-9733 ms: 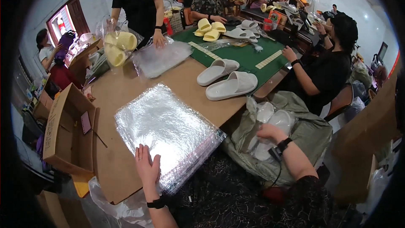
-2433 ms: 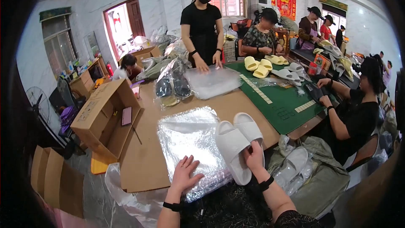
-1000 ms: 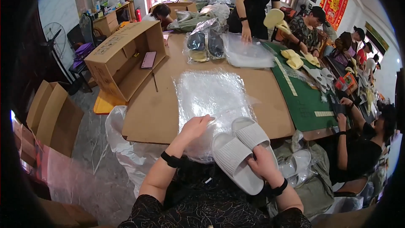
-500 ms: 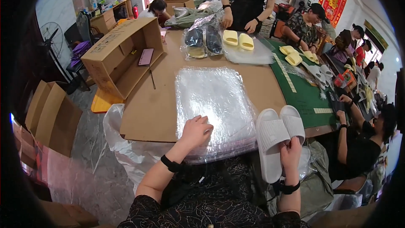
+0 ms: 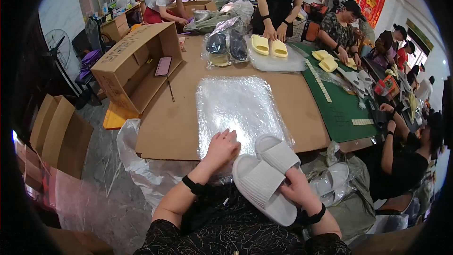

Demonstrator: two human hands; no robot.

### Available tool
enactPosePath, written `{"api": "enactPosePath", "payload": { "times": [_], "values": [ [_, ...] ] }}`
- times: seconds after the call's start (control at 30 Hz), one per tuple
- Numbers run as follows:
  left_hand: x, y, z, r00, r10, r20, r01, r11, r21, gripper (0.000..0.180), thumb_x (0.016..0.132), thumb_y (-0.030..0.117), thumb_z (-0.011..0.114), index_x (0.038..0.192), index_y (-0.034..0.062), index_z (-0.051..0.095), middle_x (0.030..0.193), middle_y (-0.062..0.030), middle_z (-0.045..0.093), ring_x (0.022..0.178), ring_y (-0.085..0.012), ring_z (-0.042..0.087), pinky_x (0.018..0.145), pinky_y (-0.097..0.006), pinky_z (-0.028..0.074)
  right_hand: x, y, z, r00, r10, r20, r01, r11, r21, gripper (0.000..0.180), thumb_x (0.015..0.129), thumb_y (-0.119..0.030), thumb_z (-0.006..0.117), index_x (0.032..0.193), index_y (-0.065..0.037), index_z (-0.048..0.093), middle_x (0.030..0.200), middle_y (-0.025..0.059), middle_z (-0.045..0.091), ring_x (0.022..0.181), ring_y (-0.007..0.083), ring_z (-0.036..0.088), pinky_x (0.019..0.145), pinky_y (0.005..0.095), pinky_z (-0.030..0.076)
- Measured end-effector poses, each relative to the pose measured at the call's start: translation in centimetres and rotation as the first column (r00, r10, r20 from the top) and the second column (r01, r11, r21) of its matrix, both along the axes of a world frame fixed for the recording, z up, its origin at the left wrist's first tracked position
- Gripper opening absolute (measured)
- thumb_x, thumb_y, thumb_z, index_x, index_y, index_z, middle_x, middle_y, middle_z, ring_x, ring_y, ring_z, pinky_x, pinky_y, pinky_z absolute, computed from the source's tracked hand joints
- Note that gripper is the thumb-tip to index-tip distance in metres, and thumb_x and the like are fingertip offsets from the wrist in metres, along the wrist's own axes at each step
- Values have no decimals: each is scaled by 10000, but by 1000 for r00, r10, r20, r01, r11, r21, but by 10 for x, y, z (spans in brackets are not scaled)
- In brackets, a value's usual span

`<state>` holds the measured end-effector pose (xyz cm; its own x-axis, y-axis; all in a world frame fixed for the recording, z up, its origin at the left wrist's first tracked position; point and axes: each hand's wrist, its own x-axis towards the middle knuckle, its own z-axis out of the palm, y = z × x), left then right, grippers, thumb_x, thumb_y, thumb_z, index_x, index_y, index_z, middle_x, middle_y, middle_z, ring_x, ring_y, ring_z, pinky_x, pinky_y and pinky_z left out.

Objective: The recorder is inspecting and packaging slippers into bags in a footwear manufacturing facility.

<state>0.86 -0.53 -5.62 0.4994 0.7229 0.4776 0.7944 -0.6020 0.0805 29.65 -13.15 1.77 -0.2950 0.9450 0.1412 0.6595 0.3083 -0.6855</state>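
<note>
Right hand (image 5: 296,190) grips white slippers (image 5: 266,174) at the bags' (image 5: 238,108) near edge.
Left hand (image 5: 222,145) lies open, flat on the bags, just left of the slippers, whose toes point up-left onto the stack.

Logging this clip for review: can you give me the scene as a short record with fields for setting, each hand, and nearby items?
Setting: cardboard-covered table, other people at work beyond
Left hand: flat on the clear plastic bag
Right hand: holds a pair of white slippers at the bag's near edge
Nearby: open cardboard box, yellow slippers
</note>
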Motion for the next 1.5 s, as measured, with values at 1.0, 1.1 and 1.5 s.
{"api": "enactPosePath", "payload": {
  "times": [1.0,1.1,1.5],
  "values": [
    [25,-28,75,748,-280,601,471,863,-183,128,878,107,699,985,42,723,1156,-110,714,1117,-278,670,929,-377,542,-61,110,-61,978,-180,104,148,955,256,261,843,-146,655,991,7,504,944,255,568,878,470,577,743,533,466],
    [24,-36,82,723,-322,611,517,839,-169,120,873,92,708,984,50,727,1154,-107,716,1109,-272,676,937,-370,540,-75,148,-66,985,-170,29,153,940,305,247,853,-150,641,983,13,509,948,259,569,877,464,586,762,538,472],
    [-20,-25,58,739,-143,658,327,931,-164,308,859,173,729,1151,79,695,1328,-154,614,1251,-347,558,1045,-403,459,-92,99,-44,977,-153,151,30,791,610,588,888,-323,694,1302,57,520,1080,238,614,957,426,607,880,461,502]
  ]
}}
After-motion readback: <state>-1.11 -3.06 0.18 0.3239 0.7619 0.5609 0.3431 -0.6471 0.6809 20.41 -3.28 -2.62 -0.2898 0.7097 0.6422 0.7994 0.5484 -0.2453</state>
